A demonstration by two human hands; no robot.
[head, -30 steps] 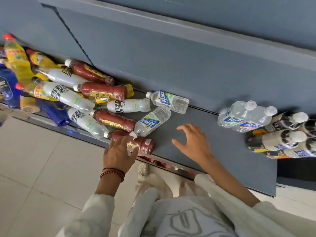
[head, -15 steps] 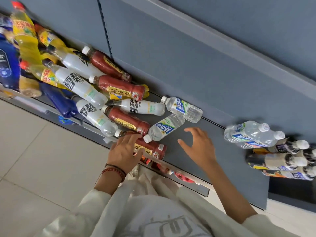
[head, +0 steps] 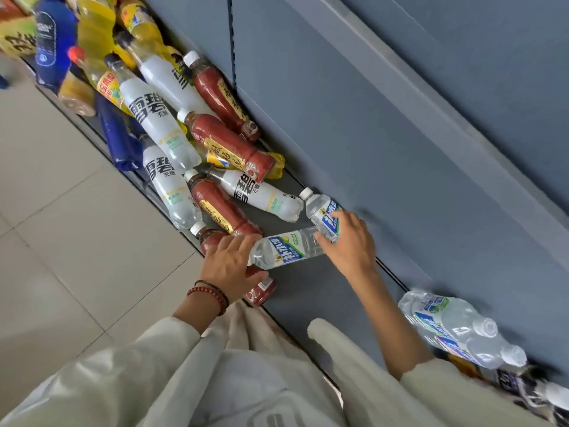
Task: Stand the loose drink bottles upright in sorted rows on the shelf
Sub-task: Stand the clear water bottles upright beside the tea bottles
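Right grip point(head: 351, 241) reached back, fingers curled round rear water bottle point(head: 320, 208) | left grip point(head: 229, 266) wraps front water bottle point(head: 286, 249) at neck, above red bottle point(head: 260, 292)

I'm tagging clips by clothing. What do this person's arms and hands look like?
Both arms wear loose cream-white long sleeves: the left sleeve ends just above the wrist, the right sleeve higher up the forearm. The left hand and right hand are ungloved. Two beaded bracelets, one dark, one reddish-brown, circle the left wrist; no watch shows.
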